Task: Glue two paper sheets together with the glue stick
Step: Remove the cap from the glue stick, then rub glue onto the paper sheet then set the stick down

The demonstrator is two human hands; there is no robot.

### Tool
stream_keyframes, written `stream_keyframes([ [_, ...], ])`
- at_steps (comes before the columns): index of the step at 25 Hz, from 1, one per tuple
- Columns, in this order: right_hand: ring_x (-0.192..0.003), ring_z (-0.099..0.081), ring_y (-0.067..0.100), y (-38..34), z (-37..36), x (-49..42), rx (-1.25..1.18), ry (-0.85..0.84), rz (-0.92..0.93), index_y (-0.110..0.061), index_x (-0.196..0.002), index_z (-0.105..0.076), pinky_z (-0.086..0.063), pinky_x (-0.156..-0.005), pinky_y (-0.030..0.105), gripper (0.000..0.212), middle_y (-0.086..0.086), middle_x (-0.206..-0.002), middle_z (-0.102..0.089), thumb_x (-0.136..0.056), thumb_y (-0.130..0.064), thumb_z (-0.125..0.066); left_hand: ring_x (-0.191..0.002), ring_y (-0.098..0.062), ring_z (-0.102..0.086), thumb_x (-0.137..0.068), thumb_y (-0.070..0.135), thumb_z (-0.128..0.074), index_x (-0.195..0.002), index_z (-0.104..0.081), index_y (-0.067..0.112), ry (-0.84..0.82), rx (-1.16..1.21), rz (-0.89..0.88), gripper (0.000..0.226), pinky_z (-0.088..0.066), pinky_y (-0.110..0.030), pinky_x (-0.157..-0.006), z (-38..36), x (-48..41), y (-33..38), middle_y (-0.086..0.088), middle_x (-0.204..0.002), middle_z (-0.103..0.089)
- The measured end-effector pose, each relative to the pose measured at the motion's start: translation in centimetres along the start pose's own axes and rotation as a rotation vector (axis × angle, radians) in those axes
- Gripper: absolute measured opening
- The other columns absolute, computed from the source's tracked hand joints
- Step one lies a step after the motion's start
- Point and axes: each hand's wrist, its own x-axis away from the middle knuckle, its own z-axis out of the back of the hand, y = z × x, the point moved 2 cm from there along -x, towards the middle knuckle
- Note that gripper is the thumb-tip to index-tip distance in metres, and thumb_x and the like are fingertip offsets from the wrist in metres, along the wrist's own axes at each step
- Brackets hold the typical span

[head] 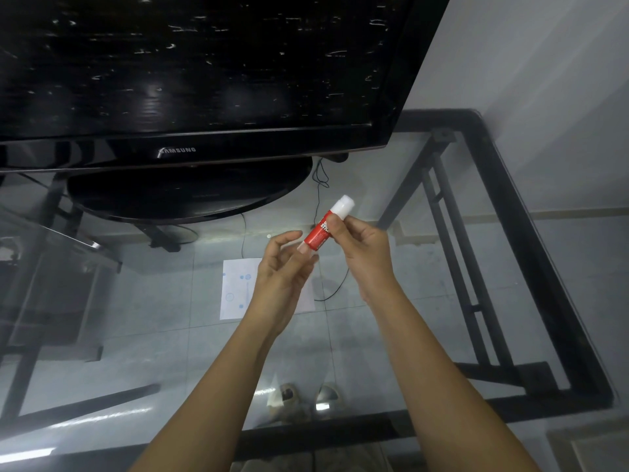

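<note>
A red glue stick [321,231] with a white cap at its far end is held tilted above the glass table. My right hand [360,247] grips its upper body between thumb and fingers. My left hand [282,267] touches the stick's lower end with its fingertips, the fingers loosely curled. Below my hands a white paper sheet [238,289] with faint blue marks lies flat on the glass; my left hand and wrist hide its right part. Whether one or two sheets lie there I cannot tell.
A large black television [204,80] on an oval stand [190,195] fills the far half of the glass table [425,301]. Black metal frame bars [531,253] run along the right and near edges. Thin cables [320,178] hang behind. A wall rises at right.
</note>
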Motion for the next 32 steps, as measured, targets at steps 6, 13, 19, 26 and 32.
stream_keyframes([
  [6,-0.092,-0.058,0.038,0.0,-0.3,0.1,0.029,-0.007,0.005,-0.022,-0.077,-0.071,-0.053,-0.079,0.033,0.021,0.025,-0.092,-0.065,-0.081,-0.042,-0.065,-0.076,-0.006,-0.06,-0.082,0.017,-0.062,-0.088,-0.061,0.017,0.003,-0.048,-0.053,0.006,-0.047,-0.018,-0.076,0.4,-0.1,0.0,0.012,-0.079,-0.068],
  [13,-0.096,-0.058,0.042,0.4,-0.5,0.0,0.028,-0.02,-0.013,-0.017,-0.08,-0.071,-0.046,-0.09,0.048,0.025,0.027,-0.094,-0.065,-0.081,-0.041,-0.065,-0.076,-0.012,-0.064,-0.077,0.036,-0.064,-0.09,-0.063,0.018,-0.004,-0.162,-0.059,0.022,-0.049,-0.024,-0.075,1.0,0.2,0.0,0.006,-0.081,-0.069],
  [19,-0.093,-0.065,0.011,1.2,-0.8,-0.2,0.074,-0.077,0.026,-0.028,-0.094,-0.07,-0.05,-0.091,0.031,0.024,-0.006,-0.095,-0.072,-0.08,-0.046,-0.063,-0.09,-0.015,-0.067,-0.074,0.034,-0.07,-0.101,-0.063,0.022,0.039,-0.283,-0.16,0.031,-0.051,-0.017,-0.075,1.7,0.4,0.0,0.015,-0.087,-0.069],
  [26,-0.143,-0.001,0.017,7.7,-1.1,-0.7,1.113,-0.506,0.234,-0.022,-0.147,-0.008,-0.005,-0.113,0.04,0.073,-0.001,-0.158,-0.004,-0.09,-0.048,-0.046,-0.09,-0.02,-0.067,-0.074,0.031,-0.068,-0.102,-0.063,0.015,0.172,-0.219,-0.146,0.033,-0.051,-0.031,-0.085,4.5,0.7,0.5,-0.002,-0.093,-0.07],
  [32,-0.143,0.011,0.02,10.7,0.7,-1.1,1.426,-0.582,0.312,-0.022,-0.147,-0.002,0.013,-0.107,0.039,0.077,-0.002,-0.158,0.003,-0.09,-0.053,-0.043,-0.091,-0.02,-0.067,-0.074,0.033,-0.066,-0.098,-0.064,0.024,0.185,-0.2,-0.148,0.025,-0.052,-0.023,-0.078,4.7,0.5,0.6,0.009,-0.089,-0.072],
])
